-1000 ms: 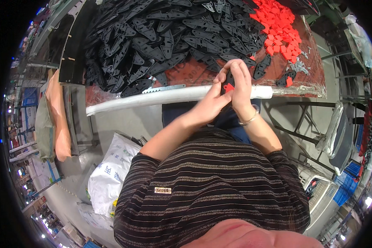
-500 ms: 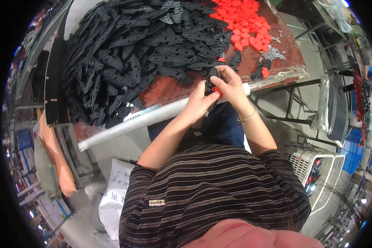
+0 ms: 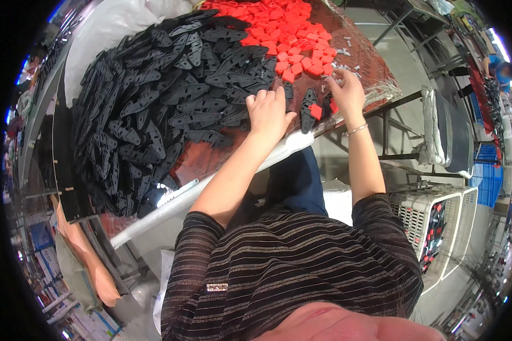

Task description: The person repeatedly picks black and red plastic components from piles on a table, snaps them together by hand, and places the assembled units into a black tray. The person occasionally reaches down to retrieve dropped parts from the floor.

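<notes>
At the table's near edge a black plate with a red insert lies between my hands — left hand flat, fingers spread, holding nothing; right hand pinching small metal screws, apparently to pick one — black plates and red inserts heaped within reach.

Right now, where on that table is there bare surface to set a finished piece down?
Bare brown tabletop shows along the near edge, between the black pile and the white rail, left of the left hand. A smaller patch lies right of the right hand, scattered with small metal bits. Everywhere else is crowded: black parts, then red pieces behind.
</notes>
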A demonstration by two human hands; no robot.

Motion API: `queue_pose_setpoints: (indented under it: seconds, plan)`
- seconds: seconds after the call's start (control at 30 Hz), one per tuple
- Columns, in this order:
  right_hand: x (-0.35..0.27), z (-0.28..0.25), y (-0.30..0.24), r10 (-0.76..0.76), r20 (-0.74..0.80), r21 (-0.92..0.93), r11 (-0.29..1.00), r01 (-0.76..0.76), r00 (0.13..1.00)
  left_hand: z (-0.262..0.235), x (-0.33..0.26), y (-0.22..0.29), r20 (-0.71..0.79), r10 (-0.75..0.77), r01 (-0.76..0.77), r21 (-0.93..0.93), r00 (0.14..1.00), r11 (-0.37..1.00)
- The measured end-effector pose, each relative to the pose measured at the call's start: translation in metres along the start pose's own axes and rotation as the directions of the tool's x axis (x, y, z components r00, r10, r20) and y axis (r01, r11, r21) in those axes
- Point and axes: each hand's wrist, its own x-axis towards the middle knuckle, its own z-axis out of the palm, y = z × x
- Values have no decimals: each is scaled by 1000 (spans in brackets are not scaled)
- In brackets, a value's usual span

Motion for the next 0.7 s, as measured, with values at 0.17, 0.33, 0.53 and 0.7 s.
queue_pose_setpoints:
  seconds: [0.17, 0.33, 0.53, 0.7]
  plan:
    - [64, -6, 81, 94, -120, -174, 978, -115, 988, 2, 8, -1, -2, -9, 10, 32, 1000, 999]
    - [99, 6, 133, -223, 40, -197, 954, 227, 974, -7, 10, -10, -94, -80, 64, -161, 992, 985]
    - [106, 8, 116, -267, 88, -264, 923, 281, 960, -14, -7, -52, -137, -392, 112, -828, 910, 549]
    - [48, 1, 3, -164, 107, 359, 926, 115, 981, -35, -54, -65, 135, -511, 56, -984, 849, -166]
